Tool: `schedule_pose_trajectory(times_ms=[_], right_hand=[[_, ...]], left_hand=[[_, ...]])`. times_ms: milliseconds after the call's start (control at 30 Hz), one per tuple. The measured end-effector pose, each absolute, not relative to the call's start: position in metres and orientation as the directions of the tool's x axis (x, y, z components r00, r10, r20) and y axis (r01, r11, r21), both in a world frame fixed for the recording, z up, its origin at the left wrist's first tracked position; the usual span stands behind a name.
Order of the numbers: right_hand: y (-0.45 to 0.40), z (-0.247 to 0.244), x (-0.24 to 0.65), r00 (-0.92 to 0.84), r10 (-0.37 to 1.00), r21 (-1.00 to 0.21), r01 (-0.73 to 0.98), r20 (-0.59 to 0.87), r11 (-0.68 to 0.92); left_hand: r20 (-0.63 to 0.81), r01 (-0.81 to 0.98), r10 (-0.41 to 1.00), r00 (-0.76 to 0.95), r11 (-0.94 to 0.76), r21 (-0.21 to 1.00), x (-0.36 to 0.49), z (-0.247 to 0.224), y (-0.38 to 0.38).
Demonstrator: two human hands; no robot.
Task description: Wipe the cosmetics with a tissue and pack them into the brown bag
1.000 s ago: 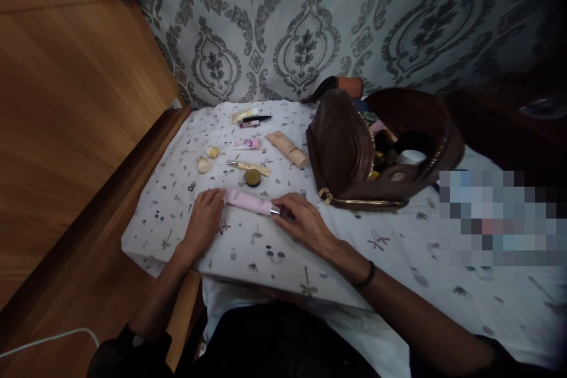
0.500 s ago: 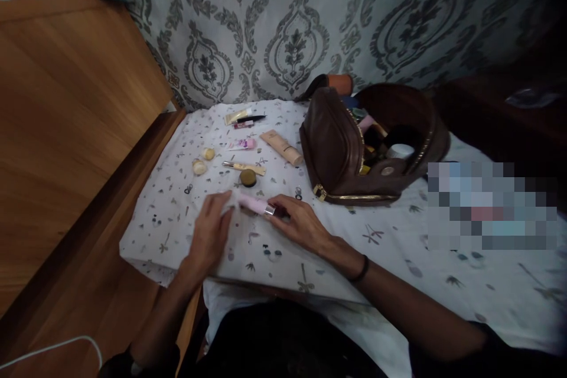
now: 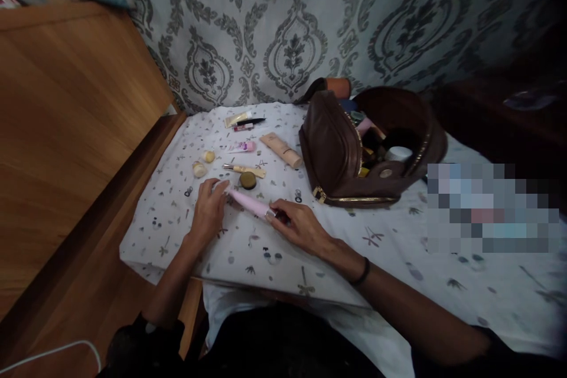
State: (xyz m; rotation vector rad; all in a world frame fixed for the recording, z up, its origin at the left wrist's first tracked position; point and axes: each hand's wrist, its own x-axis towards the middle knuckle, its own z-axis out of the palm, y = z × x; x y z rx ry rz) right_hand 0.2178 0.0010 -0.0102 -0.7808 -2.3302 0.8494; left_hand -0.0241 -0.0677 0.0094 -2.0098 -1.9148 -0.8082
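A pink tube (image 3: pixel 249 203) with a silver and dark cap lies slanted between my hands. My right hand (image 3: pixel 299 225) is closed round its capped end. At the tube's far end, my left hand (image 3: pixel 209 208) has thumb and fingers at the tip; whether they pinch it is hard to make out. Just beyond are a small round jar (image 3: pixel 247 180) and a slim yellowish tube (image 3: pixel 252 170). Farther off lie a beige tube (image 3: pixel 281 150), a small pink-and-white tube (image 3: pixel 241 146), and a cream tube (image 3: pixel 238 119) beside a black pen-like item (image 3: pixel 252 121).
An open brown bag (image 3: pixel 334 142) filled with cosmetics stands at the right on the patterned white cloth (image 3: pixel 328 271). Two small yellowish round items (image 3: pixel 199 169) lie at the left. A wooden panel (image 3: pixel 75 106) rises at the far left; patterned fabric hangs behind.
My left hand has shifted slightly left and away from me, to the tip of the pink tube. More of the tube shows now. My right hand keeps its hold on the cap end.
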Motion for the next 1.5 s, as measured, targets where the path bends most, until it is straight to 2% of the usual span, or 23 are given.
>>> schedule_pose_trajectory(times_ms=[167, 333, 400, 500, 633, 733, 867, 1000, 1233, 1333, 1433, 1500], right_hand=[[0.003, -0.007, 0.218, -0.669, 0.697, -0.732, 0.335, 0.258, 0.593], [0.004, -0.005, 0.219, -0.663, 0.710, -0.802, 0.280, 0.236, 0.527], [0.004, -0.004, 0.219, -0.669, 0.706, -0.811, 0.270, 0.230, 0.520], [0.005, -0.003, 0.219, -0.683, 0.703, -0.812, 0.287, 0.198, 0.508], [0.008, 0.000, 0.220, -0.697, 0.703, -0.830, 0.302, 0.142, 0.468], [0.009, 0.001, 0.221, -0.704, 0.699, -0.822, 0.320, 0.126, 0.471], [0.008, 0.001, 0.221, -0.687, 0.715, -0.760, 0.395, 0.129, 0.516], [0.006, 0.002, 0.219, -0.690, 0.706, -0.721, 0.408, 0.158, 0.560], [0.010, -0.008, 0.218, -0.650, 0.725, -0.766, 0.339, 0.229, 0.546], [0.012, -0.010, 0.217, -0.601, 0.774, -0.850, 0.286, 0.200, 0.442], [0.014, -0.010, 0.217, -0.610, 0.792, -0.967, 0.191, 0.018, 0.169], [0.013, -0.008, 0.217, -0.636, 0.765, -0.991, 0.133, -0.103, -0.023]], left_hand=[[0.587, 0.964, 0.809, -0.034, -0.130, 0.234, -0.003, 0.003, -0.067], [0.589, 0.922, 0.798, 0.126, -0.313, 0.227, 0.045, -0.003, -0.085], [0.570, 0.920, 0.806, 0.157, -0.329, 0.212, 0.047, -0.004, -0.087], [0.545, 0.945, 0.833, 0.091, -0.246, 0.218, 0.026, -0.004, -0.079], [0.452, 0.945, 0.890, -0.053, -0.102, 0.311, -0.011, -0.006, -0.065], [0.409, 0.930, 0.909, -0.079, -0.081, 0.360, -0.020, -0.009, -0.061], [0.409, 0.932, 0.909, -0.075, -0.082, 0.353, -0.009, -0.009, -0.065], [0.450, 0.932, 0.893, -0.018, -0.149, 0.332, 0.020, -0.009, -0.074], [0.529, 0.902, 0.832, 0.167, -0.346, 0.258, 0.077, -0.011, -0.089], [0.542, 0.933, 0.828, 0.144, -0.297, 0.206, 0.064, -0.014, -0.084], [0.554, 0.960, 0.831, 0.048, -0.190, 0.203, 0.035, -0.011, -0.075], [0.560, 0.962, 0.828, -0.033, -0.125, 0.242, 0.020, -0.005, -0.070]])
